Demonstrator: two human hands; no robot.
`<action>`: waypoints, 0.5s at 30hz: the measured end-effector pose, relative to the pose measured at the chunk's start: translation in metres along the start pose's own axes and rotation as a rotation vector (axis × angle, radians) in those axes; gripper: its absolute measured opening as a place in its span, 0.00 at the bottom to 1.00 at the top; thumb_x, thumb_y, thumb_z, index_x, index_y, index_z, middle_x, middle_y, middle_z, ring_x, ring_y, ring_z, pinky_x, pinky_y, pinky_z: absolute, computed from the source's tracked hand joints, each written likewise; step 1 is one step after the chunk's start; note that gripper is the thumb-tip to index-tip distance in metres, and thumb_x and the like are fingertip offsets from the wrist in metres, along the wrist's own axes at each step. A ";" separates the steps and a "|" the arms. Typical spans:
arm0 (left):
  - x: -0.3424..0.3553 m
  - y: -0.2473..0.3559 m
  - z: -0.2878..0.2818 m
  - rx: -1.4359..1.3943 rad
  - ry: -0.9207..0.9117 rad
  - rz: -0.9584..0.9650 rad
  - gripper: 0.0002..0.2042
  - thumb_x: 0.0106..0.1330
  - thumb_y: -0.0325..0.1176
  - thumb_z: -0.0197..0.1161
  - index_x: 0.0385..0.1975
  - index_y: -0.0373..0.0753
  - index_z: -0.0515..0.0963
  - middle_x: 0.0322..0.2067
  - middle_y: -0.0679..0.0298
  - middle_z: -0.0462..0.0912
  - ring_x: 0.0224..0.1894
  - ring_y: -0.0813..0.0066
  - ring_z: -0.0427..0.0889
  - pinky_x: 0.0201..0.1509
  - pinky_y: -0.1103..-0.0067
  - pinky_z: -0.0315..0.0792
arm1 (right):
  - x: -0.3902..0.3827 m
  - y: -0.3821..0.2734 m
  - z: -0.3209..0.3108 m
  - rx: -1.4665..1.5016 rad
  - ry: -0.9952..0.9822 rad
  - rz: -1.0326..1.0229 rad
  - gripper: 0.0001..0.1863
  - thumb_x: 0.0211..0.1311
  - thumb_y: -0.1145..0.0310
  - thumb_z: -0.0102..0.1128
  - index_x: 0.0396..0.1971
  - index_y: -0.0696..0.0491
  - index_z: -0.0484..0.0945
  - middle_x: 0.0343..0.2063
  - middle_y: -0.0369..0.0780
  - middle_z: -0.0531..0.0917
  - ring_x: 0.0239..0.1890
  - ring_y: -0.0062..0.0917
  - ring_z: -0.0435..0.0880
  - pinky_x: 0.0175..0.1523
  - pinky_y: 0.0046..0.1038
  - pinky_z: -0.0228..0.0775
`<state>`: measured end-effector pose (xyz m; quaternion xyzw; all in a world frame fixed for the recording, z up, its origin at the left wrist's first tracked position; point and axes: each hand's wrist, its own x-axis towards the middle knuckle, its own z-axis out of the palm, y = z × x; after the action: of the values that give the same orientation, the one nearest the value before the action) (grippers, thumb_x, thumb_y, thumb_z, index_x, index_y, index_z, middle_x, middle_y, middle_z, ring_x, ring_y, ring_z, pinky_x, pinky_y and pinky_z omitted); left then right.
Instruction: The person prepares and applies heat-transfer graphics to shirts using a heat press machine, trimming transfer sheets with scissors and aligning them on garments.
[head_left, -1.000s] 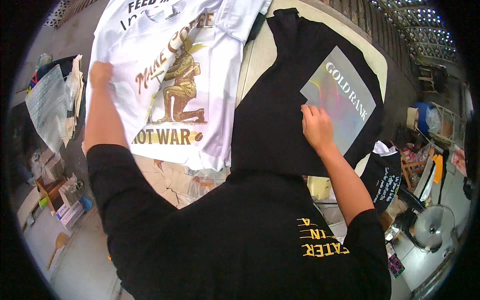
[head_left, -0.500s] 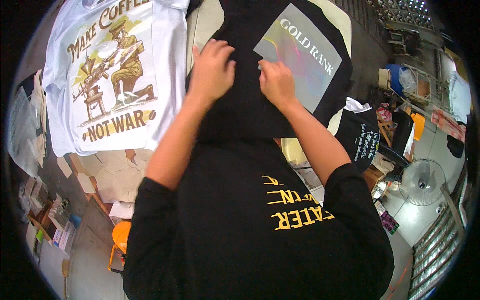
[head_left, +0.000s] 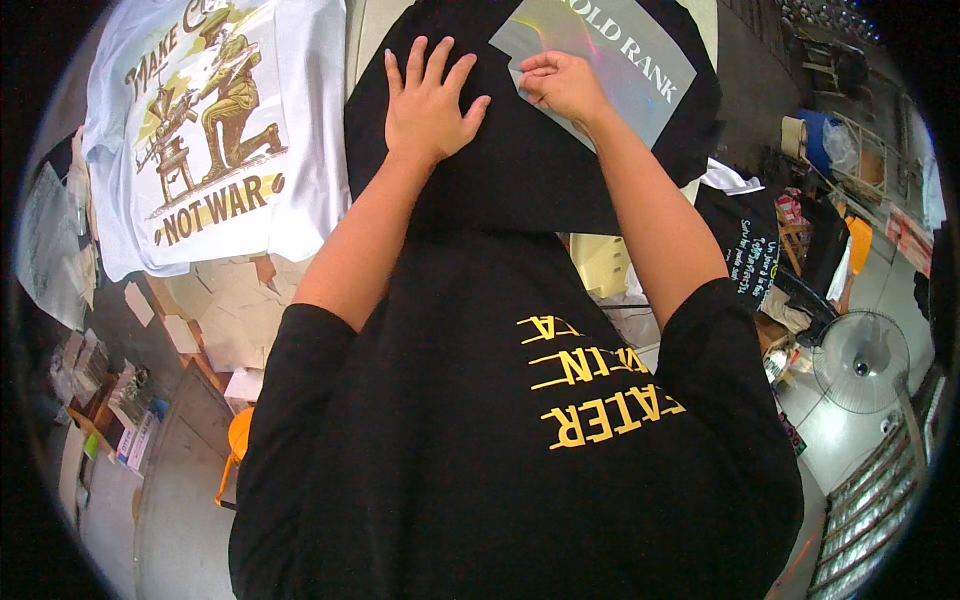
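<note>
A black T-shirt (head_left: 480, 190) is spread out in front of me, and a grey, see-through transfer film sheet (head_left: 640, 110) with white lettering and faint coloured streaks lies askew on its right part. My left hand (head_left: 430, 115) rests flat on the black cloth, left of the film, fingers spread and nothing held. At the film's lower left edge, my right hand (head_left: 562, 88) is closed in a pinch, thumb against fingers. The hand and wrist cover part of that edge.
On the left lies a white T-shirt (head_left: 315, 150) with a brown and yellow printed kneeling figure. Below it are brown card sheets (head_left: 240, 320). A standing fan (head_left: 862, 362) is at the right, near a hanging dark printed cloth (head_left: 738, 235). An orange object (head_left: 238, 432) stands low at left.
My left hand has gone from slightly curled and blurred to spread flat on the black cloth. The right hand keeps its pinch at the film's edge. The whole view has shifted a little.
</note>
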<state>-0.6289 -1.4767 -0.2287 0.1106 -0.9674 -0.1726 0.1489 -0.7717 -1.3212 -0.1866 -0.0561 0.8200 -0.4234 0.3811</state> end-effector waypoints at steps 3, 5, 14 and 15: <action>0.000 0.003 0.000 0.018 0.001 -0.001 0.28 0.60 0.52 0.64 0.60 0.52 0.74 0.66 0.61 0.68 0.72 0.53 0.58 0.75 0.47 0.43 | -0.002 -0.002 -0.002 0.023 0.006 0.004 0.14 0.53 0.79 0.63 0.42 0.61 0.82 0.32 0.39 0.86 0.31 0.21 0.83 0.36 0.24 0.77; -0.001 0.003 0.001 0.013 0.001 -0.003 0.27 0.60 0.52 0.64 0.60 0.52 0.74 0.66 0.61 0.68 0.72 0.54 0.58 0.75 0.47 0.43 | -0.001 0.000 -0.004 0.025 0.019 0.009 0.14 0.52 0.79 0.63 0.42 0.61 0.82 0.32 0.39 0.85 0.31 0.21 0.83 0.36 0.24 0.77; 0.000 0.003 0.001 0.018 0.004 -0.004 0.27 0.60 0.52 0.64 0.60 0.52 0.74 0.66 0.62 0.68 0.72 0.54 0.58 0.75 0.48 0.44 | 0.014 0.009 -0.015 -0.056 0.072 -0.048 0.14 0.52 0.76 0.64 0.42 0.58 0.84 0.33 0.38 0.86 0.34 0.22 0.84 0.42 0.26 0.77; 0.000 0.003 0.001 0.020 -0.002 -0.005 0.27 0.60 0.52 0.64 0.60 0.52 0.74 0.66 0.62 0.68 0.72 0.54 0.58 0.75 0.48 0.44 | 0.015 0.009 -0.017 -0.107 0.086 -0.083 0.14 0.52 0.75 0.65 0.41 0.57 0.84 0.33 0.38 0.86 0.35 0.23 0.84 0.43 0.27 0.77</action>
<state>-0.6300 -1.4734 -0.2278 0.1143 -0.9690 -0.1631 0.1464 -0.7912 -1.3105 -0.1959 -0.0921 0.8540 -0.3963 0.3243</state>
